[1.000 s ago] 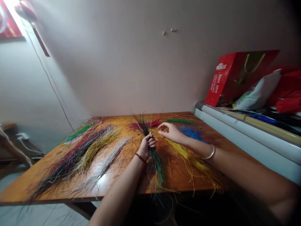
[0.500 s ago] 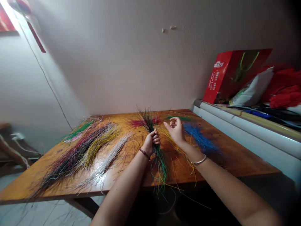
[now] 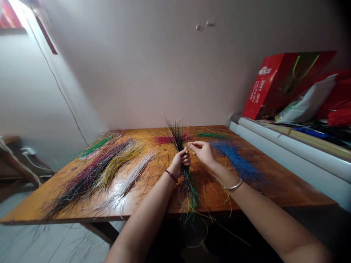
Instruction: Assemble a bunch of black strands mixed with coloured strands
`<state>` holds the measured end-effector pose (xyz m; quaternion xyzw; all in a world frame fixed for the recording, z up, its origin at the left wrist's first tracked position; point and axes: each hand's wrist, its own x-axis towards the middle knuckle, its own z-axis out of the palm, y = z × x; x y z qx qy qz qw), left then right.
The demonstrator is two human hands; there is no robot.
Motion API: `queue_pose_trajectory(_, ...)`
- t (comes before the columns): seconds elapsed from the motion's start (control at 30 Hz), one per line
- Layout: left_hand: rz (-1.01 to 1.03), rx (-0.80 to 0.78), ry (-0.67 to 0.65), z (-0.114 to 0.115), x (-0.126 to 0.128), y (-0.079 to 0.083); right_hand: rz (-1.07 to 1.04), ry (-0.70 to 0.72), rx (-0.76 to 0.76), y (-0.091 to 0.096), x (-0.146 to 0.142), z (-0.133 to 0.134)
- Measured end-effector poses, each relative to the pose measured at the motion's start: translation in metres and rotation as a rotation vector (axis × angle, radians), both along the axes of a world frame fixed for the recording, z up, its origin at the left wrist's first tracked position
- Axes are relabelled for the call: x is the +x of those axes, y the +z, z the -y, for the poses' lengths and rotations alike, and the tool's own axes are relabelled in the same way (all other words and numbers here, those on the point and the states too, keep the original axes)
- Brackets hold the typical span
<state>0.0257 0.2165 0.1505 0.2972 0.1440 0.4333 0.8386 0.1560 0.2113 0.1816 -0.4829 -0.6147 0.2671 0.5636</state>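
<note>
Since the earlier frame, your right hand [image 3: 201,152] has moved closer to the bundle of coloured strands [image 3: 188,190]. On the orange wooden table [image 3: 290,191], separate piles remain spread: blue strands [image 3: 237,164] at two o'clock from your hands, red strands [image 3: 166,139] at eleven, white strands [image 3: 131,180] at eight. Only this one bundle is gathered up; much is left lying. Your left hand [image 3: 179,163] closes firmly around the bundle, with the forearm rising from seven o'clock. Your right thumb and forefinger [image 3: 192,144] make a narrow pinch beside it; I cannot tell if they hold a strand.
</note>
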Motion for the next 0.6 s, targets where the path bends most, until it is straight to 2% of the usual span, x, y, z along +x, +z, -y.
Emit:
queue_pose_trajectory(0.2,-0.023,-0.001,0.018,0.0,0.0,0.0,0.134,0.018,0.053,0.007,0.001,0.008)
queue_pose_trajectory(0.4,-0.037,0.015,0.019,0.0,0.001,0.001,0.278,-0.034,0.097,0.012,0.002,0.014)
queue_pose_trajectory(0.5,-0.022,0.006,0.002,0.0,-0.001,0.0,0.318,-0.118,0.232,0.032,0.006,0.026)
queue_pose_trajectory(0.6,0.027,-0.031,0.017,-0.002,-0.003,0.0,0.217,-0.178,0.405,0.07,0.023,0.058)
